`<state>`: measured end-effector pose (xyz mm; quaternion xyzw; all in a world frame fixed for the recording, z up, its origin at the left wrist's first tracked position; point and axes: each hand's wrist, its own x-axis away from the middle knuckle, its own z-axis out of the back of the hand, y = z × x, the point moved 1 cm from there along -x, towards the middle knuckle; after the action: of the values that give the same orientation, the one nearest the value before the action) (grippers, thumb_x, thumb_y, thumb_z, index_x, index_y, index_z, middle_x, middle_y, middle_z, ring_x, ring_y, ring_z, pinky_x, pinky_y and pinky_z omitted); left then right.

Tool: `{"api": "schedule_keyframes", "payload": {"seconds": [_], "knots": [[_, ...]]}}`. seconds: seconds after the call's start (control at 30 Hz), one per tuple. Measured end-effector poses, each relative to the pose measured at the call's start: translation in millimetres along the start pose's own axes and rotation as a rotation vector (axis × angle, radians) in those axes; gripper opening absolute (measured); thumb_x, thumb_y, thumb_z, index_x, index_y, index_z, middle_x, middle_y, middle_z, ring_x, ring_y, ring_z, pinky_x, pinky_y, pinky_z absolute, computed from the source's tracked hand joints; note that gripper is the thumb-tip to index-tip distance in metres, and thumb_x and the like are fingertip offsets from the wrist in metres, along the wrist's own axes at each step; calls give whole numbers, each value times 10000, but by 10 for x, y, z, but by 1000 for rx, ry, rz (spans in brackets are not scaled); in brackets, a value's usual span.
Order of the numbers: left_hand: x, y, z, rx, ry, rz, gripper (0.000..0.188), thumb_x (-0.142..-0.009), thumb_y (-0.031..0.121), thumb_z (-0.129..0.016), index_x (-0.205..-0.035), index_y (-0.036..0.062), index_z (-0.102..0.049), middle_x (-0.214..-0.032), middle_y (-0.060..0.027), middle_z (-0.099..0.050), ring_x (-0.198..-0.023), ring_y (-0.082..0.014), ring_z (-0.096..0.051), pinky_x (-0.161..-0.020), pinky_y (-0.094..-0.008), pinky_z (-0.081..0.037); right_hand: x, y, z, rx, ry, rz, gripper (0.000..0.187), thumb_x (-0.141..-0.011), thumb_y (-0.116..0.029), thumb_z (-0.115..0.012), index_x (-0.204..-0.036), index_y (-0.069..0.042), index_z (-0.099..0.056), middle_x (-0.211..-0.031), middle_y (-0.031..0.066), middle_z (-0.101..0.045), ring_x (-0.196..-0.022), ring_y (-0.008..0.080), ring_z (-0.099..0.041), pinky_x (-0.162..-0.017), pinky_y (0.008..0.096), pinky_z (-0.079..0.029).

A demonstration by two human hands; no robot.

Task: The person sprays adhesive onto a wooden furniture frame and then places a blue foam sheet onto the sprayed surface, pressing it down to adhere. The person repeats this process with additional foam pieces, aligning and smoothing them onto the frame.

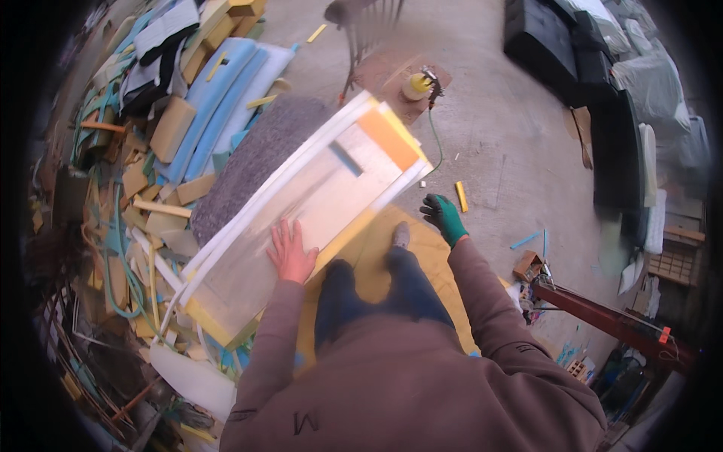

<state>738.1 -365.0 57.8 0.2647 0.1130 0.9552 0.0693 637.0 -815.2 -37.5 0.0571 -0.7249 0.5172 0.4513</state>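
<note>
In front of me lies a long padded panel (305, 188) with a pale wooden face, tilted from lower left to upper right. White padding edges it, and yellow foam shows along its near side. An orange patch (388, 139) covers part of its far end, and a dark slot (346, 160) cuts into the wood close by. My bare left hand (292, 252) rests flat on the wooden face with fingers spread. Off the panel's right side, my right hand (446, 217), in a green glove with dark fingers, is in the air, holding nothing visible, its fingers slightly bent and apart.
Foam scraps (151, 218) heap up at left, beside a grey fibrous slab (260, 143) and blue foam sheets (215, 105). Ahead, a spray gun with a yellow cup (416, 86) trails a green hose. A black sofa (617, 151) and a red-brown beam (602, 313) are at right.
</note>
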Motion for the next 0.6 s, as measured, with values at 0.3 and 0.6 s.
{"api": "schedule_keyframes", "payload": {"seconds": [0.3,0.6], "knots": [[-513,965,-38,22,44,221,1353,-777,424,-1020,-1842,118,-244,-1934,-221,-78,-1756,-541,-53,-1366,-704,-281,-2117,-905,1201,318,22,197,470,-1071,-345,-786,-1450,-72,-728,-1294,85,-775,-1135,202,-750,-939,371,-587],[-448,1009,-40,-92,49,235,1304,-779,314,-1030,-1812,39,-283,-1924,-257,-98,-1729,-569,-172,-1387,-570,-320,-4658,-1485,772,1043,184,863,903,-964,-505,-886,-1679,-84,-530,-1727,347,-472,-1635,514,-430,-1277,560,-455]]}}
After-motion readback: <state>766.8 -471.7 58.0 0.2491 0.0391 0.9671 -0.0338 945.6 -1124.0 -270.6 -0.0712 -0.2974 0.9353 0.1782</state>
